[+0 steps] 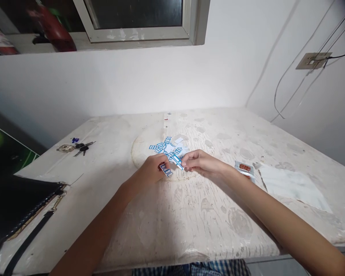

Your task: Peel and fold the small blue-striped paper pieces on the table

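My left hand (155, 167) is closed on a small paper piece with blue-outlined boxes (166, 170), which sticks out past its fingers. In my right hand (199, 161), thumb and fingers pinch a white strip with blue edging (178, 161). Just beyond both hands lies a loose pile of similar blue-and-white paper pieces (161, 146), overlapping one another. A plain white scrap (179, 140) rests at the pile's far right side. My left fingertips are partly hidden.
Keys (83, 147) lie on the table (212, 230) at left, behind a black bag (20, 199) with a strap. To the right are a small packet with red contents (244, 168) and a white sheet (293, 188). A wall (166, 80) borders the table's far edge.
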A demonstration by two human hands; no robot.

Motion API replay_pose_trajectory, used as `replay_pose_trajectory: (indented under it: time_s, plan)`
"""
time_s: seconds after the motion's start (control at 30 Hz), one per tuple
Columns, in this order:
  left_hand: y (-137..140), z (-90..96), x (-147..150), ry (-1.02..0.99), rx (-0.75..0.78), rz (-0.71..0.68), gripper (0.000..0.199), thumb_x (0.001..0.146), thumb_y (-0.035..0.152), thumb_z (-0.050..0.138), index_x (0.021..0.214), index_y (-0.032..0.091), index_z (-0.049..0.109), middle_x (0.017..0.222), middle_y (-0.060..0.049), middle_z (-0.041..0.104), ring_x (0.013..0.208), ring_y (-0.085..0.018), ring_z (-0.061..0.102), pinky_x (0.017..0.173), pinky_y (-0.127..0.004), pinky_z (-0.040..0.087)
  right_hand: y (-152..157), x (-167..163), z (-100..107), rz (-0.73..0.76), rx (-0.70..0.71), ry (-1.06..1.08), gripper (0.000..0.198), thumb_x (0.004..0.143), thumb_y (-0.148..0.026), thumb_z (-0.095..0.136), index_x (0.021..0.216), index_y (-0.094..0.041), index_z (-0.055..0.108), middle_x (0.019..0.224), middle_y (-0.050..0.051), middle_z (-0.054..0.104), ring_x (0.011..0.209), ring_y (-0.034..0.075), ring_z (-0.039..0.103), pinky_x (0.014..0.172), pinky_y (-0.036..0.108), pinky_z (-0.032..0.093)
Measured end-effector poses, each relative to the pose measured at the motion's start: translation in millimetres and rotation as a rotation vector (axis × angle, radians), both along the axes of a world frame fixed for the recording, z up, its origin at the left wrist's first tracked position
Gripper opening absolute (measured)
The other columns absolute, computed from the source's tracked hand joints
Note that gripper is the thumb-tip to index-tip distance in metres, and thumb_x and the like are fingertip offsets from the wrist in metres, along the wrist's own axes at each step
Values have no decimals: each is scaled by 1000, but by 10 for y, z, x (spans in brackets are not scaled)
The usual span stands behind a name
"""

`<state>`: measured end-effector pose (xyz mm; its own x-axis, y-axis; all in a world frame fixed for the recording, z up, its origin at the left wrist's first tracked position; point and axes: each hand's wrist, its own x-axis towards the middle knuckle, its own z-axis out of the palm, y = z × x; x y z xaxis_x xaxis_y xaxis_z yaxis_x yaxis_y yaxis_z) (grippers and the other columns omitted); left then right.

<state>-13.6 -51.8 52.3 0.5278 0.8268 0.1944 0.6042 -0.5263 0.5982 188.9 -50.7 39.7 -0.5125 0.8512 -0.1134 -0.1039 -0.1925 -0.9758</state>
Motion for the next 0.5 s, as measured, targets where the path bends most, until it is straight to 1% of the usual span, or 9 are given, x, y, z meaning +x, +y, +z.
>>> replay_pose_trajectory:
  time_s: [0.1, 0.23, 0.33, 0.4, 0.5]
  plan:
    - [-10, -5, 46, -76, 19, -3, 2, 64, 15, 54, 66, 15, 55, 70, 1, 50, 63, -11, 46, 56, -23, 38, -12, -34, -57, 31, -98, 36, 10, 58, -18, 70, 65, -13, 65, 63, 1, 60, 60, 8, 56, 61, 21, 44]
    - [-12, -54, 83, -225, -38, -48, 10, 68, 22, 56, 76, 16, 58, 79, -1, 52, 71, -12, 52, 63, -24, 45, -47, -84, -91, 31, -158, 77, 12, 58, -19, 71, 66, -12, 65, 69, 3, 64, 67, 12, 62, 75, 28, 49]
    - [1, -121, 97, -261, -32, -3, 12, 68, 25, 57, 76, 17, 57, 81, -1, 53, 73, -13, 54, 65, -25, 46, -69, -120, -106, 12, -164, 86, 13, 57, -19, 72, 64, -12, 65, 66, 4, 65, 69, 14, 63, 77, 30, 50]
    - [18, -165, 89, -246, -31, 52, 11, 69, 25, 56, 77, 17, 55, 80, -1, 55, 72, -13, 55, 66, -26, 46, -68, -138, -128, -22, -166, 70, 14, 55, -19, 73, 62, -11, 64, 64, 3, 64, 66, 12, 62, 75, 29, 51]
    - [41, -200, 44, -149, -129, 90, 13, 74, 28, 50, 83, 18, 53, 75, 0, 57, 70, -14, 54, 64, -26, 43, -51, -154, -169, -61, -168, 52, 15, 52, -19, 74, 58, -11, 63, 63, 1, 62, 62, 11, 61, 75, 28, 51]
